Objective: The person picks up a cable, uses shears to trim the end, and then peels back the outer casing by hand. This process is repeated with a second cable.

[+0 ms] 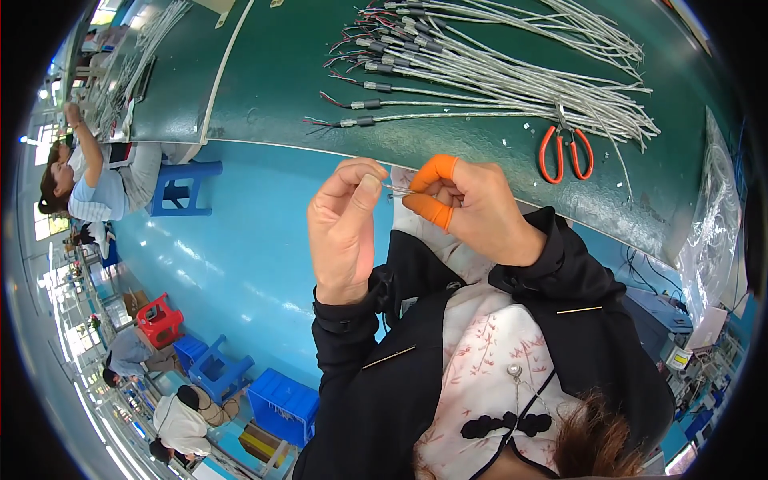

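In front of my chest, at the bench's near edge, both hands are raised close together. My left hand [344,232] pinches one end of some thin wires [395,190] between thumb and forefinger. Orange finger cots cover the thumb and forefinger of my right hand [492,212], which grips the same wires from the other side. How far the wires run inside the fingers is hidden. Beyond my hands lies a fanned pile of grey shielded cables [488,92], their stripped ends with dark sleeves pointing left. Red-handled cutters [546,156] rest beside the pile, jaws pointing away.
The green bench [276,88] carries small white scraps near the cutters. A clear plastic bag [708,232] hangs at its right end. Leftward, a person [96,188] sits by a blue stool [182,188]. A blue crate [282,404] and red stool [160,320] stand on the blue floor.
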{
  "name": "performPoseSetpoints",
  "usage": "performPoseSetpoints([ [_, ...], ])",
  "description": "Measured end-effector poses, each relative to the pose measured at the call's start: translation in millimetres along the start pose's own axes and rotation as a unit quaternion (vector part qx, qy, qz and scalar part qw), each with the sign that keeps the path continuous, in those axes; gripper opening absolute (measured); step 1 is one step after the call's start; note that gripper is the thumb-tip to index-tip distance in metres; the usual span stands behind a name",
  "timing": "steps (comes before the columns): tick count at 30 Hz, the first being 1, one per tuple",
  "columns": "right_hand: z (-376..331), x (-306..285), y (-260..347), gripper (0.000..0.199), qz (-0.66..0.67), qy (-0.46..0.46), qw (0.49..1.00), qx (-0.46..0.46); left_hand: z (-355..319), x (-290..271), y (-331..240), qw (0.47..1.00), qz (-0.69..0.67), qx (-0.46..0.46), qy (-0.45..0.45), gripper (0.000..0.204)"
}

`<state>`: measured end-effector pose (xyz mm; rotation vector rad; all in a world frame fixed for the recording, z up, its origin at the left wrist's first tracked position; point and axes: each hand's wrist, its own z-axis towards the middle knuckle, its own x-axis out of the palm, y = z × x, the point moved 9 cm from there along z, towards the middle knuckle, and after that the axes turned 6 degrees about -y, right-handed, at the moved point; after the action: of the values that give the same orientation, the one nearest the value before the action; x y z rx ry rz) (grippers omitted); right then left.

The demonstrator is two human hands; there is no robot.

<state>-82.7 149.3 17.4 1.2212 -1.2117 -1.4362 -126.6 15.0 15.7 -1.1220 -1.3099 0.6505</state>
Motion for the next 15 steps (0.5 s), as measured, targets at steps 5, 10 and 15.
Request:
performPoseSetpoints([
  [5, 2, -1, 3, 0.018, 0.005, -0.001, 1.0, -0.004, 0, 1, 2, 1.0, -0.018, -0.014, -0.004, 0.007],
  [10, 1, 0, 2, 0.019, 0.009, -0.001, 1.0, 0.005, 2, -8, 0, 0.998, -0.047, -0.007, -0.045, 0.009],
  [15, -3, -3, -9, 0.02, 0.011, -0.014, 0.999, 0.047, 3, -23, -17, 0.996, -0.038, 0.052, -0.068, 0.012],
])
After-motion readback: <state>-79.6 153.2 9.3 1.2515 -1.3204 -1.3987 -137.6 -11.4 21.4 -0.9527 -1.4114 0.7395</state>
